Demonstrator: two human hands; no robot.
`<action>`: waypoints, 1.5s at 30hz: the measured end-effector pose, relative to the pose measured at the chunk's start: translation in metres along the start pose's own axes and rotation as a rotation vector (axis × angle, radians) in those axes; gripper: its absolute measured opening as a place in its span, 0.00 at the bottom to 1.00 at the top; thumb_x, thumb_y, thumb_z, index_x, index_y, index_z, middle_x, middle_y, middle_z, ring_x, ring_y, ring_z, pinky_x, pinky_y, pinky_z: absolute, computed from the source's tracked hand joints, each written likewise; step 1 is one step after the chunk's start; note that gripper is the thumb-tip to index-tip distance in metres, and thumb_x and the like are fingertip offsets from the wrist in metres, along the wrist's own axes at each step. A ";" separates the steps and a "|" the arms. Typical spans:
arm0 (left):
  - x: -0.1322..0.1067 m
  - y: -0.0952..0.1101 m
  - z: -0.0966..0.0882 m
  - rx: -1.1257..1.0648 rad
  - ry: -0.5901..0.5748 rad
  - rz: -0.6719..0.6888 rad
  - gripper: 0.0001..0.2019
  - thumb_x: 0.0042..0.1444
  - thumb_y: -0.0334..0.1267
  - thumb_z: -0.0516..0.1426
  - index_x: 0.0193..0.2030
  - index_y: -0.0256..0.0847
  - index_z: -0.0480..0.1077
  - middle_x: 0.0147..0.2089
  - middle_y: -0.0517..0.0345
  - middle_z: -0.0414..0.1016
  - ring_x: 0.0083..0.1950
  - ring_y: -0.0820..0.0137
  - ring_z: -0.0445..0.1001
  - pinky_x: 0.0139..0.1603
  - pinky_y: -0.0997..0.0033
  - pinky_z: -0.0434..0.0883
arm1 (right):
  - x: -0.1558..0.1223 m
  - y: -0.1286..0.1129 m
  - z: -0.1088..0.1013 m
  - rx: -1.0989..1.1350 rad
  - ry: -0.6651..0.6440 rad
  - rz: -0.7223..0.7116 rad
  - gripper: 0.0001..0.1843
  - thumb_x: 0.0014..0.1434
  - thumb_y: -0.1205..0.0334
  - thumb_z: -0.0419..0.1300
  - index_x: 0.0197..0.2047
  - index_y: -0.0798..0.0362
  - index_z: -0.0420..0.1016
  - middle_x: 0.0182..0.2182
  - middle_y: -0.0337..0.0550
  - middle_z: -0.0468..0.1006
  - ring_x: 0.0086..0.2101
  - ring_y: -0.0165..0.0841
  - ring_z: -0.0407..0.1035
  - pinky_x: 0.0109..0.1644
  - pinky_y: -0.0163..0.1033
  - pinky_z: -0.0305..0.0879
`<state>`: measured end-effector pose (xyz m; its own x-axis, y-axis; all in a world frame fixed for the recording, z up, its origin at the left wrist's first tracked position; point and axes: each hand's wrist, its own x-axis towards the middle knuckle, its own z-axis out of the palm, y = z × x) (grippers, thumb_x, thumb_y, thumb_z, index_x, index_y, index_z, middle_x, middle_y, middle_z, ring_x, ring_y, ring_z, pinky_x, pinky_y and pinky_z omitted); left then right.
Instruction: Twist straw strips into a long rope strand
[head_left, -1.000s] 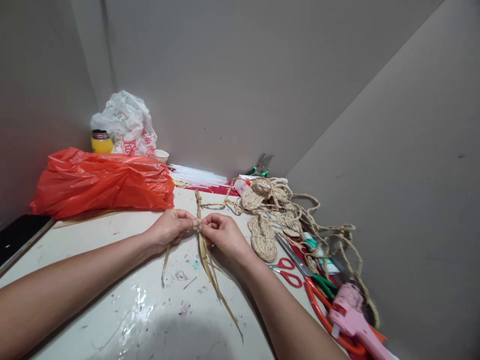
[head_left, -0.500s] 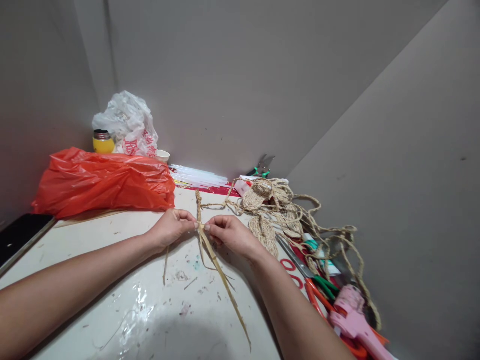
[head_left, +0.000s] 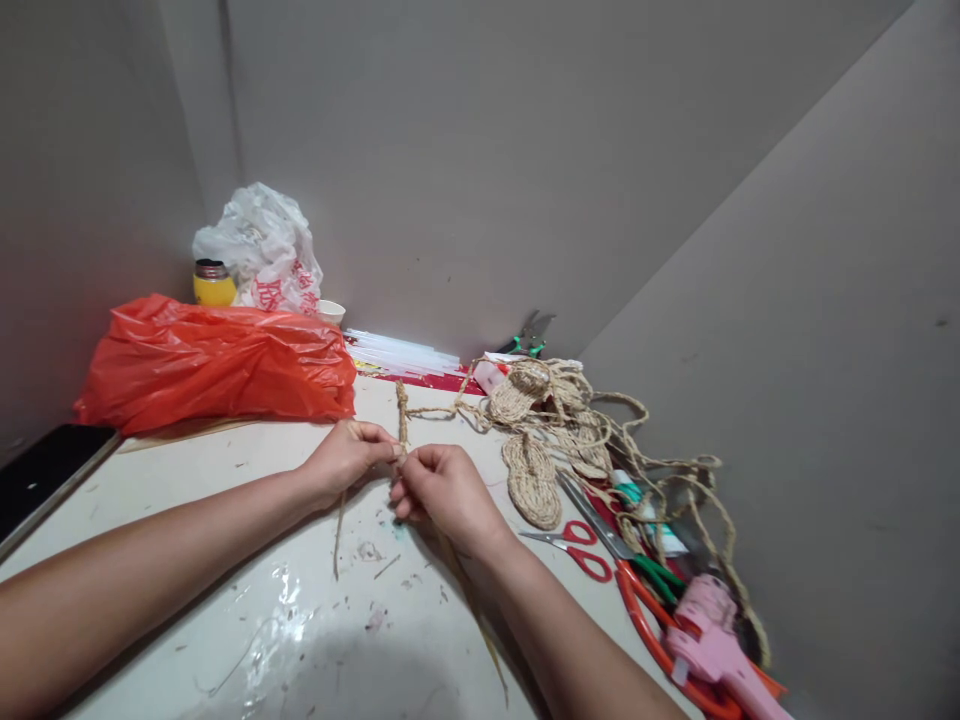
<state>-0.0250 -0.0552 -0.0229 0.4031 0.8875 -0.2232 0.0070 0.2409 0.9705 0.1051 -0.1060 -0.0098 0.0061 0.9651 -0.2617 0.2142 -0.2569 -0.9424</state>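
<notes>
Both hands meet at a thin braid of dried plant fibre (head_left: 403,408) that runs away from me on the white table. My left hand (head_left: 351,458) pinches the near end of the braid between thumb and fingertips. Just right of it, my right hand (head_left: 442,492) has its fingers curled closed around the loose strands. A long yellowish strand (head_left: 480,620) trails from under my right hand towards me, and a short strand (head_left: 338,540) hangs below my left hand. A braided cord (head_left: 435,410) reaches from the braid to the pile on the right.
At right lie coiled woven pieces (head_left: 532,480), small red scissors (head_left: 581,548), larger orange-handled scissors (head_left: 637,600) and a pink glue gun (head_left: 709,630). Behind are white glue sticks (head_left: 405,352) and green-handled pruners (head_left: 529,340). A red plastic bag (head_left: 217,365) and a phone (head_left: 49,475) are at left.
My right hand has turned and moved down over the strands, its fingers curling in. The long strand is now partly covered by it. My left hand keeps its pinch.
</notes>
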 end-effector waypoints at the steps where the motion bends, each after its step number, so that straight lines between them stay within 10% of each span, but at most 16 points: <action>1: 0.000 0.001 0.000 -0.016 0.001 -0.030 0.07 0.42 0.38 0.61 0.24 0.36 0.70 0.13 0.67 0.59 0.14 0.82 0.48 0.15 0.77 0.44 | -0.001 0.001 0.001 -0.091 0.018 -0.043 0.13 0.56 0.59 0.53 0.22 0.54 0.66 0.17 0.40 0.73 0.16 0.27 0.66 0.19 0.30 0.58; 10: -0.001 0.002 0.002 -0.122 0.001 -0.104 0.10 0.40 0.40 0.64 0.25 0.37 0.69 0.11 0.70 0.54 0.13 0.82 0.46 0.14 0.77 0.42 | -0.013 -0.005 0.005 -1.021 0.268 -0.318 0.15 0.60 0.64 0.48 0.30 0.55 0.75 0.26 0.54 0.79 0.25 0.38 0.71 0.27 0.38 0.51; 17: -0.002 0.000 0.005 -0.167 0.000 -0.128 0.11 0.39 0.39 0.64 0.24 0.36 0.67 0.15 0.66 0.63 0.12 0.83 0.48 0.13 0.78 0.41 | -0.026 -0.011 0.018 -1.226 0.084 -0.390 0.15 0.60 0.67 0.48 0.35 0.58 0.76 0.28 0.54 0.80 0.25 0.39 0.72 0.26 0.39 0.50; 21: -0.002 0.004 0.004 -0.213 -0.024 -0.134 0.11 0.38 0.38 0.64 0.22 0.35 0.66 0.16 0.65 0.64 0.12 0.85 0.45 0.14 0.79 0.41 | -0.031 -0.021 0.001 -0.935 -0.063 -0.455 0.14 0.58 0.61 0.53 0.25 0.53 0.75 0.22 0.44 0.77 0.22 0.32 0.67 0.25 0.35 0.50; 26: -0.001 0.008 0.001 -0.237 -0.074 -0.151 0.09 0.39 0.36 0.63 0.23 0.35 0.67 0.12 0.70 0.53 0.13 0.86 0.41 0.14 0.79 0.38 | -0.007 -0.019 -0.031 -0.396 0.297 -0.472 0.14 0.58 0.54 0.54 0.30 0.55 0.74 0.26 0.43 0.76 0.27 0.32 0.68 0.31 0.34 0.60; 32: -0.001 0.007 0.000 -0.232 -0.075 -0.144 0.09 0.39 0.35 0.62 0.25 0.35 0.67 0.15 0.64 0.63 0.12 0.85 0.46 0.14 0.79 0.39 | 0.012 0.000 -0.020 0.213 -0.299 -0.033 0.18 0.54 0.48 0.57 0.33 0.57 0.70 0.23 0.39 0.71 0.19 0.25 0.62 0.24 0.32 0.61; 37: 0.000 0.004 0.000 -0.195 -0.058 -0.113 0.08 0.41 0.36 0.62 0.27 0.35 0.69 0.17 0.64 0.66 0.13 0.85 0.46 0.14 0.79 0.41 | 0.012 0.000 -0.023 0.259 -0.370 0.110 0.17 0.55 0.48 0.58 0.30 0.55 0.67 0.16 0.28 0.55 0.15 0.19 0.41 0.14 0.24 0.37; 45: -0.003 0.008 0.000 -0.045 -0.083 0.021 0.08 0.46 0.37 0.61 0.29 0.33 0.72 0.20 0.62 0.70 0.15 0.84 0.50 0.17 0.78 0.47 | 0.019 0.006 -0.029 0.433 -0.449 0.194 0.16 0.51 0.52 0.62 0.27 0.55 0.63 0.14 0.24 0.49 0.15 0.18 0.35 0.14 0.25 0.30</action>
<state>-0.0259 -0.0562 -0.0141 0.4772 0.8575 -0.1924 -0.0425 0.2412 0.9695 0.1343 -0.0877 -0.0141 -0.4237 0.8086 -0.4082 -0.1634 -0.5115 -0.8436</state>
